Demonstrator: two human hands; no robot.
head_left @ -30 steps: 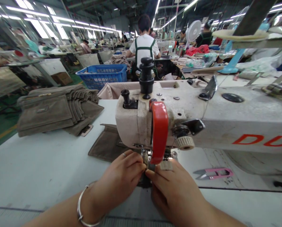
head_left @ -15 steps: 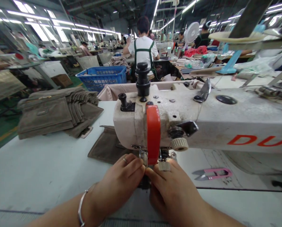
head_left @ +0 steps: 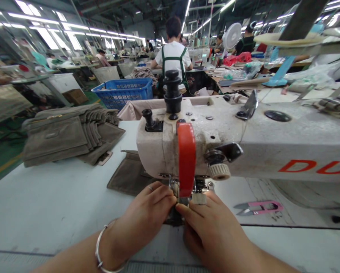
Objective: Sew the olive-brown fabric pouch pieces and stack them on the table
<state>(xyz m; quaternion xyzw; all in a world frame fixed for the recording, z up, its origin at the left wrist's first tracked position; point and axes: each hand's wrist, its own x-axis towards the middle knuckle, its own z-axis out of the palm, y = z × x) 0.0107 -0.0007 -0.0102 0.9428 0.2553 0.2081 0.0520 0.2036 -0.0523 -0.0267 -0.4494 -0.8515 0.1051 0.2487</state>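
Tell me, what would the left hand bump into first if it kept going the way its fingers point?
Most likely the metal presser foot under the red guard of the sewing machine. The fingertips of the left hand sit right next to it, though depth is hard to judge here.

The sewing machine (head_left: 272, 151) is grimy cream, with a red guard (head_left: 186, 159), red lettering (head_left: 315, 166) toward 3 o'clock and a black knob (head_left: 172, 91). Taupe fabric pieces (head_left: 67, 132) lie at 10 o'clock, a blue latticed basket (head_left: 124, 91) at 11, pink snips (head_left: 261, 207) at 4.
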